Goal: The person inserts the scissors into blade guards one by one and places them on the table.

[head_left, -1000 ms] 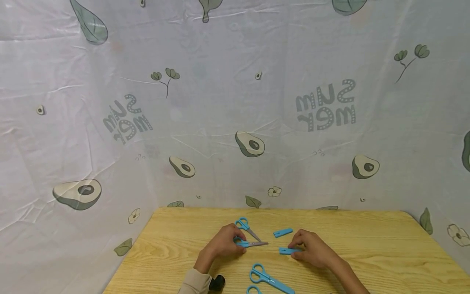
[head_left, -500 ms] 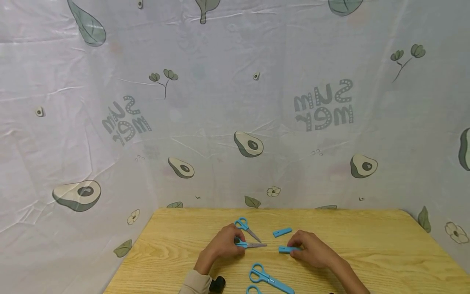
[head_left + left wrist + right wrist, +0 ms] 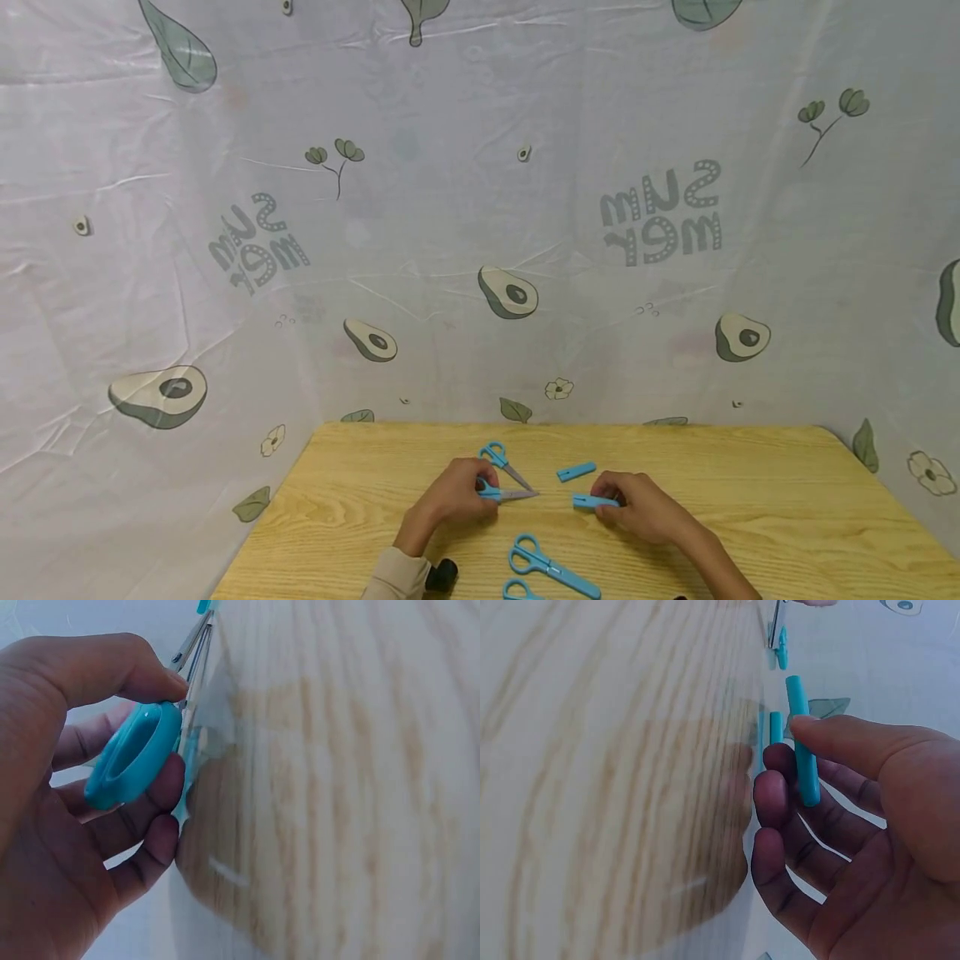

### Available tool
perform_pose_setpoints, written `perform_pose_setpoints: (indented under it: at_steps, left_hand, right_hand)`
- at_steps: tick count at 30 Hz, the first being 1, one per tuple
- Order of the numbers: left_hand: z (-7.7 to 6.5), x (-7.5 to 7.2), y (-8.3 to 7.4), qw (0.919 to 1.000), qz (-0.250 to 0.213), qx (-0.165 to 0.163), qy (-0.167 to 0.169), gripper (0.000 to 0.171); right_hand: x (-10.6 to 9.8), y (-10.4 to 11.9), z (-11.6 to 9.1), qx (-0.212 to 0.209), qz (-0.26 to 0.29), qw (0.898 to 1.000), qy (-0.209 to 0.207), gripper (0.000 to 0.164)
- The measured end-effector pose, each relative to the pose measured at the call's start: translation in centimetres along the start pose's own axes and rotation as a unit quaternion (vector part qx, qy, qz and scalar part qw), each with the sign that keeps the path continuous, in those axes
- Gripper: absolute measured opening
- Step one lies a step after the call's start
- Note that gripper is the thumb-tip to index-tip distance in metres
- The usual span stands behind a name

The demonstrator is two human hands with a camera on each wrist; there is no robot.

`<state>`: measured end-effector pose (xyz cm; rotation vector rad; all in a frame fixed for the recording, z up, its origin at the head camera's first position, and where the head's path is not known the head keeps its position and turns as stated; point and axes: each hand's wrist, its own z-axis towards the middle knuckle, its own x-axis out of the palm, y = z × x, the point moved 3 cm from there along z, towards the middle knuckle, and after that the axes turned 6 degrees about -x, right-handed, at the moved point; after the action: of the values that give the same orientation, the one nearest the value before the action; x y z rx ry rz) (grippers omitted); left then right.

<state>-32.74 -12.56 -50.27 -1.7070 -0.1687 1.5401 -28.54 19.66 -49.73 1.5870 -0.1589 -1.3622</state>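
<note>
In the head view my left hand (image 3: pixel 456 492) holds a pair of blue-handled scissors (image 3: pixel 517 495), bare blades pointing right. The left wrist view shows thumb and fingers gripping the blue handle (image 3: pixel 154 771) just above the wood. Across a short gap, my right hand (image 3: pixel 641 508) pinches a blue blade cover (image 3: pixel 585 501), its slotted end facing the blade tips. In the right wrist view the cover (image 3: pixel 807 776) sits between thumb and fingers, apart from the blades. Behind the held pair lie other uncovered scissors (image 3: pixel 500 460), and a loose blue cover (image 3: pixel 576 472) lies to their right.
On the wooden table (image 3: pixel 750 500), nearer the front, lie scissors with their blades in a blue cover (image 3: pixel 570 577). Another blue scissors handle (image 3: pixel 517 593) is cut off by the frame's bottom edge. A printed sheet (image 3: pixel 450 225) hangs behind the table.
The held scissors have shifted slightly left and away from me. The right hand's cover has moved slightly right and up in the head view, so the gap between them is a little wider.
</note>
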Motion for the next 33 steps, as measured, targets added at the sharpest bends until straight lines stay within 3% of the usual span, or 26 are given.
perform_pose_setpoints:
  at_steps: [6, 10, 16, 19, 26, 33]
  left_hand:
    - [-0.1, -0.6, -0.3, 0.9999, -0.01, 0.007, -0.002, 0.014]
    - [-0.2, -0.8, -0.3, 0.9983, -0.056, 0.0, 0.013, 0.015]
    - [-0.8, -0.9, 0.1, 0.9826, -0.178, -0.026, 0.046, 0.013]
    - [-1.3, -1.0, 0.1, 0.975, -0.213, -0.038, 0.052, 0.013]
    - [-1.9, -1.4, -0.2, 0.9608, -0.263, -0.053, 0.071, 0.017]
    - [-2.3, -1.7, -0.6, 0.9566, -0.274, -0.057, 0.08, 0.016]
  right_hand:
    - [-0.1, 0.1, -0.1, -0.006, 0.016, 1.0, -0.01, 0.018]
    - [-0.2, 0.3, -0.5, -0.015, 0.032, 0.999, -0.028, 0.019]
    - [-0.5, 0.5, -1.1, -0.011, 0.069, 0.996, -0.046, 0.022]
    - [-0.5, 0.5, -1.4, -0.013, 0.09, 0.995, -0.042, 0.024]
    - [-0.5, 0.5, -2.0, -0.017, 0.122, 0.991, -0.048, 0.029]
    - [-0.6, 0.8, -2.9, -0.003, 0.144, 0.988, -0.048, 0.031]
